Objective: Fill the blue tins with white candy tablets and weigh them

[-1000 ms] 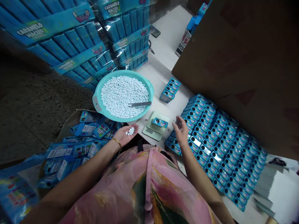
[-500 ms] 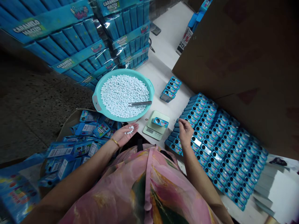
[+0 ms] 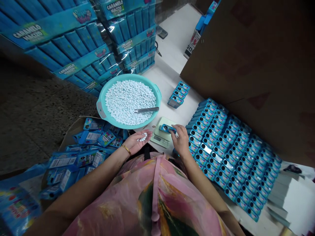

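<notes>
My left hand (image 3: 135, 143) is cupped palm up, holding a small pile of white candies (image 3: 142, 137) at the front of the table. My right hand (image 3: 180, 140) grips the end of a small blue candy box (image 3: 167, 128), which is at or just above a digital kitchen scale (image 3: 161, 132). Beside my left hand stands a teal plastic basin (image 3: 101, 109), filled with white candies (image 3: 130, 102). A metal scoop (image 3: 147, 110) lies on the candies in the basin.
Rows of open blue boxes (image 3: 221, 144) stand on the white table (image 3: 177, 42) to my right, with a short row (image 3: 176, 95) beyond the scale. Shrink-wrapped CARAMELO MACIZO packs (image 3: 73, 42) are stacked at the far left. Flat printed blue packaging (image 3: 86, 157) fills a carton at the lower left.
My right hand has moved left from above the rows of boxes to the box on the scale and taken hold of it. My left hand still cups the candies.
</notes>
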`<move>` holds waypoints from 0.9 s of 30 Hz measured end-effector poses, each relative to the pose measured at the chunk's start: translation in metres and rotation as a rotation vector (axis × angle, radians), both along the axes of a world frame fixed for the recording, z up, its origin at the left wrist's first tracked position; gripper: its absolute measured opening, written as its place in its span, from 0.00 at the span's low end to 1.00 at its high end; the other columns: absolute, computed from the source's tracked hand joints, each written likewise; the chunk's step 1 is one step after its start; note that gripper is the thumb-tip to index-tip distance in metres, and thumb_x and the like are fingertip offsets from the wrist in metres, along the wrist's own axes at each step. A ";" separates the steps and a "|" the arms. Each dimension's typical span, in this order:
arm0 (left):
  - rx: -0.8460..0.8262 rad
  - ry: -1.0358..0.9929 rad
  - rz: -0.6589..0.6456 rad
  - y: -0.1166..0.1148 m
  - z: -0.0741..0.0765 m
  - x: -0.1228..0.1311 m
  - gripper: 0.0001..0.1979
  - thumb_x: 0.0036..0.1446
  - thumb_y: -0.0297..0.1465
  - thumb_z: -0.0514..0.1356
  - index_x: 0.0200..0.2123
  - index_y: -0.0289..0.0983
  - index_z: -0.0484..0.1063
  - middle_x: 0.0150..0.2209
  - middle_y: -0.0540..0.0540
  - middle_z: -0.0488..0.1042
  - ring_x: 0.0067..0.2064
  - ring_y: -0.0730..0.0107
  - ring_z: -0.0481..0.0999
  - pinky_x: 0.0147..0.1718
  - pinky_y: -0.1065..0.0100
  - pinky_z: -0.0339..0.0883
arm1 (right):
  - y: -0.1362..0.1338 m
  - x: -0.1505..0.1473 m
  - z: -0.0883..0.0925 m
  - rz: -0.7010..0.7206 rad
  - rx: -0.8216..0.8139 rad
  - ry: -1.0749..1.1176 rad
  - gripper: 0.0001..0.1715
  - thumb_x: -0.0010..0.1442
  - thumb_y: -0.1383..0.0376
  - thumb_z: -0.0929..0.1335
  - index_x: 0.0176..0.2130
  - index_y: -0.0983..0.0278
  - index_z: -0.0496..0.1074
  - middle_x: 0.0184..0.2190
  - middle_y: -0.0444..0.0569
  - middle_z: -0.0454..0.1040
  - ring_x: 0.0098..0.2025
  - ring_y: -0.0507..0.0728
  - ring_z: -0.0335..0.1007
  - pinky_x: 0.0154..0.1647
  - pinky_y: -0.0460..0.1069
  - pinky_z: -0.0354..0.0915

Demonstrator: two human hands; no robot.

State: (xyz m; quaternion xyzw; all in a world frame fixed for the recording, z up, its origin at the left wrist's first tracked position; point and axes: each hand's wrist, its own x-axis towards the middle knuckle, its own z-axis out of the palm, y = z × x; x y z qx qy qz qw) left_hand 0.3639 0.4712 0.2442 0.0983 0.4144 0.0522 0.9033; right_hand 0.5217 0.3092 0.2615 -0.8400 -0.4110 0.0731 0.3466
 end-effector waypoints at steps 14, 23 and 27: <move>-0.045 0.051 0.024 0.001 -0.008 0.010 0.11 0.52 0.21 0.53 0.39 0.28 0.71 0.34 0.36 0.75 0.39 0.63 0.75 0.37 0.67 0.71 | 0.006 0.012 -0.023 0.162 -0.242 -0.034 0.29 0.52 0.64 0.66 0.53 0.63 0.58 0.48 0.54 0.64 0.49 0.61 0.60 0.47 0.57 0.59; -0.035 0.038 0.025 -0.002 -0.011 0.032 0.07 0.52 0.22 0.54 0.32 0.26 0.72 0.29 0.39 0.75 0.32 0.67 0.75 0.33 0.68 0.71 | 0.010 -0.012 0.029 0.277 -0.295 -0.261 0.26 0.58 0.63 0.61 0.56 0.64 0.57 0.44 0.54 0.67 0.43 0.60 0.60 0.43 0.54 0.58; -0.027 -0.026 0.036 -0.005 -0.007 0.041 0.08 0.54 0.26 0.54 0.31 0.27 0.72 0.30 0.40 0.74 0.31 0.68 0.74 0.31 0.67 0.71 | 0.020 -0.019 0.052 0.345 -0.389 -0.377 0.26 0.58 0.63 0.62 0.56 0.64 0.57 0.42 0.53 0.68 0.40 0.59 0.59 0.38 0.53 0.56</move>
